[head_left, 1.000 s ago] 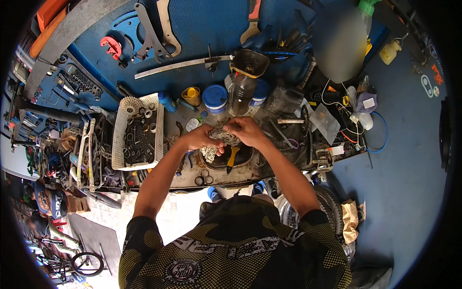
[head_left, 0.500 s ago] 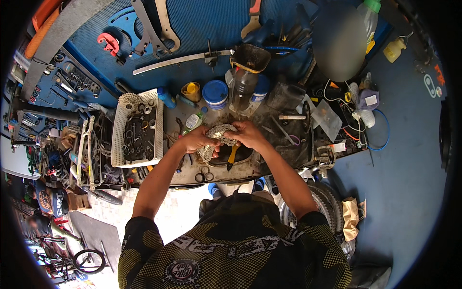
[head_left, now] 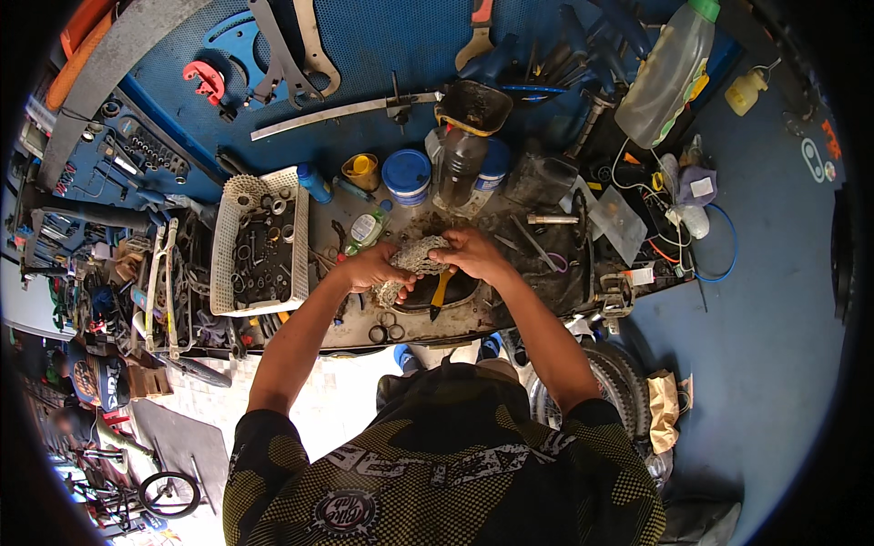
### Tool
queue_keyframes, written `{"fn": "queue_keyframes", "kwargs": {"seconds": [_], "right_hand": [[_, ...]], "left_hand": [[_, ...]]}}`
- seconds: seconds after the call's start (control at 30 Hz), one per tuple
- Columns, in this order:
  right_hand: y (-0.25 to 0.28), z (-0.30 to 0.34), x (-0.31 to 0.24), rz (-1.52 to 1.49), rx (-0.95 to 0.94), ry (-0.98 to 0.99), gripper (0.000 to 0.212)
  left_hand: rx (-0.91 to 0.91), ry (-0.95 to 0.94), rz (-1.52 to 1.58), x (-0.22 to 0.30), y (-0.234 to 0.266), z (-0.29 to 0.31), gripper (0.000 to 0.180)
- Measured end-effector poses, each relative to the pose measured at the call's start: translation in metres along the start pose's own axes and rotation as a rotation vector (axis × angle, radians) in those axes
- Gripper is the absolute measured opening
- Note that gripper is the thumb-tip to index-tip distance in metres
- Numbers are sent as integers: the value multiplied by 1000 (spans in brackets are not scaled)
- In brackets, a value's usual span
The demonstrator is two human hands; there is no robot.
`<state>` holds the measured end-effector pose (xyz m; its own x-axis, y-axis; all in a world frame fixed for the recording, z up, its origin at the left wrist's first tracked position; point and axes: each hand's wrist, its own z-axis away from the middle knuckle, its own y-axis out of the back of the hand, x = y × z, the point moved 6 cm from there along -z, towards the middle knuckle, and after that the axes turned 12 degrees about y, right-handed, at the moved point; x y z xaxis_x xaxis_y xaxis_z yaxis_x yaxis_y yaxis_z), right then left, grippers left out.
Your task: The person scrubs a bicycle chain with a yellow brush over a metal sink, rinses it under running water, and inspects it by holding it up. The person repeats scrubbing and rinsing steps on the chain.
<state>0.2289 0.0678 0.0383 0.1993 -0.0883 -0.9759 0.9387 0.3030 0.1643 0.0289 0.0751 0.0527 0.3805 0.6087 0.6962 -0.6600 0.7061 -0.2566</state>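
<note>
Over the front of the workbench, I hold a silvery, toothed bicycle cassette between both hands. My left hand grips its left side, thumb on top and fingers curled beneath. At the upper right edge, my right hand closes its fingers on it. The cassette is tilted, and its underside is hidden. Just below lies a dark-rimmed shallow pan, partly covered by the cassette and my hands. A brush with a yellow handle rests across the pan.
To the left stands a white perforated basket of small metal parts. Metal rings lie near the front edge. Behind are a blue-lidded tub, a clear bottle and a dark funnel container. A vise sits at right.
The cassette has turned and tilted between my hands, now showing more of its toothed side. My hands have shifted only slightly. The blur at the upper right is gone, and a large bottle shows there.
</note>
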Motion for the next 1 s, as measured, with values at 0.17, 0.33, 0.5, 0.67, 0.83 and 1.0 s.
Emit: {"fn": "queue_keyframes", "kwargs": {"seconds": [0.17,0.33,0.5,0.67,0.83,1.0], "right_hand": [[6,22,3,475,168,299,21],[-35,56,20,948,-173,392,28],[-40,52,18,1031,-152,521,35],[-15,52,18,740,-24,464,30],[11,45,21,583,161,378,28],[-1,33,28,136,298,236,29]], "left_hand": [[144,146,53,-18,16,-2,60],[192,195,73,-27,27,-5,91],[214,219,97,-33,30,-9,91],[282,199,66,-37,27,-5,85],[276,183,5,-36,19,-6,49],[316,154,-75,-34,11,-12,30]]}}
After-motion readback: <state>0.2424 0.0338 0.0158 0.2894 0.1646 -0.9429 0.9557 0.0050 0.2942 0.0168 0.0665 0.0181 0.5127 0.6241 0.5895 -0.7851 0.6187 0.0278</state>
